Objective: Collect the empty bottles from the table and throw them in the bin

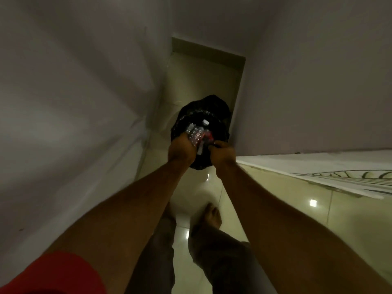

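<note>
A bin lined with a black plastic bag (204, 109) stands on the floor in a narrow corner between two walls. Clear crumpled plastic bottles (196, 133), one with a red label, lie at the bin's mouth. My left hand (180, 150) is closed around the clear bottles just above the bin's near rim. My right hand (222, 152) is closed at the near right rim of the bag; whether it pinches the bag or a bottle is not clear. The image is dim and blurred.
Grey walls close in on the left (84, 102) and right (318, 81). A glossy tiled floor (201, 192) lies under my bare feet (212, 215). A white patterned sheet (339, 168) lies at the right.
</note>
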The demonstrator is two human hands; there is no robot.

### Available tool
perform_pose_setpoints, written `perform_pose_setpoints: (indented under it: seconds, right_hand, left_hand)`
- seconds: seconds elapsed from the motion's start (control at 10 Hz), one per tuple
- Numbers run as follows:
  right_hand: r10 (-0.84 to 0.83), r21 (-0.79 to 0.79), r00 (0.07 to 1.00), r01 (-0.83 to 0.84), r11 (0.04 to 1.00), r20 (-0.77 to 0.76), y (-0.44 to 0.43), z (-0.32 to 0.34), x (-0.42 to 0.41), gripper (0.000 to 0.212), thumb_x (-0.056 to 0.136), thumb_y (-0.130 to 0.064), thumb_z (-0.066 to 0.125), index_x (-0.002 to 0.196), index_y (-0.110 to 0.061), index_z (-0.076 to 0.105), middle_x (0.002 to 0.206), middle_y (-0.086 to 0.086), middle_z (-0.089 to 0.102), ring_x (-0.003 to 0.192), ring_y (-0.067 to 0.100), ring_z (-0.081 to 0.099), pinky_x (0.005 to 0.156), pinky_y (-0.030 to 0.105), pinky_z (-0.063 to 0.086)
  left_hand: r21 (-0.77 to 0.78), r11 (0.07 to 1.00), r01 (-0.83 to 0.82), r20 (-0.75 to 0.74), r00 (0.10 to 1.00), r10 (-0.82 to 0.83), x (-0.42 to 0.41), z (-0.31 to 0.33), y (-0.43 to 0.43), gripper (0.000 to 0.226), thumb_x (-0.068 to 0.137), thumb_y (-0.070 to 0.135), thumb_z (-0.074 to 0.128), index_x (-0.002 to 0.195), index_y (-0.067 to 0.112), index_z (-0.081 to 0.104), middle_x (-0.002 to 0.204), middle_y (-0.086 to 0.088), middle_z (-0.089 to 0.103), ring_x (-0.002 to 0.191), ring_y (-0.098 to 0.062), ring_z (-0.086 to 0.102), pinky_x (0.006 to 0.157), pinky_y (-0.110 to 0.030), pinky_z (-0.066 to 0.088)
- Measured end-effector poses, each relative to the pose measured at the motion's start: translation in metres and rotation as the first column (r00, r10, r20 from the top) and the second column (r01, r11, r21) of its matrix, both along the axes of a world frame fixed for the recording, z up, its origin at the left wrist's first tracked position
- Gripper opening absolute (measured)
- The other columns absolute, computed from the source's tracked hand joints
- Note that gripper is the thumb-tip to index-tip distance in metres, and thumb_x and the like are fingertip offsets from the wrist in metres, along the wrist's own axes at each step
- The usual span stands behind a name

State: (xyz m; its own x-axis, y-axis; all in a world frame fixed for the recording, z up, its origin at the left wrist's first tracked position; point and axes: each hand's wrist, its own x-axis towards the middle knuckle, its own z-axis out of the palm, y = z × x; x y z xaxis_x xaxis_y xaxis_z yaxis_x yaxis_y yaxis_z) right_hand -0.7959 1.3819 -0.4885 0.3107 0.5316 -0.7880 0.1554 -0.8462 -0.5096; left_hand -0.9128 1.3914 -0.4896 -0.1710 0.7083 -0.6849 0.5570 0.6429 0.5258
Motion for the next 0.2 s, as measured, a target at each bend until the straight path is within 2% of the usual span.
perform_pose_setpoints:
  seconds: [0.1, 0.2]
  right_hand:
    - [-0.14, 0.017, 0.988, 0.141, 0.99, -0.064, -0.018, 0.023, -0.008, 0.02, 0.095, -0.011, 0.056, 0.11, -0.015, 0.07, 0.115, 0.016, 0.068, 0.094, 0.031, 0.065, 0.07, 0.036, 0.056]
    - [-0.231, 0.033, 0.964, 0.237, 0.971, -0.134, -0.029, 0.057, -0.011, 0.017, 0.094, -0.011, 0.056, 0.103, -0.014, 0.07, 0.108, 0.015, 0.069, 0.087, 0.027, 0.062, 0.066, 0.032, 0.052]
  left_hand:
    - [0.045, 0.997, -0.065, 0.089, 0.994, 0.061, 0.004, 0.028, -0.015, 0.037, 0.1, 0.04, 0.05, 0.123, 0.014, 0.063, 0.12, -0.008, 0.068, 0.118, -0.029, 0.062, 0.085, -0.023, 0.045]
    - [0.055, 0.989, -0.134, 0.198, 0.973, 0.121, 0.004, 0.064, -0.026, 0.031, 0.1, 0.021, 0.051, 0.124, 0.007, 0.064, 0.124, -0.012, 0.067, 0.119, -0.029, 0.061, 0.088, -0.024, 0.045]
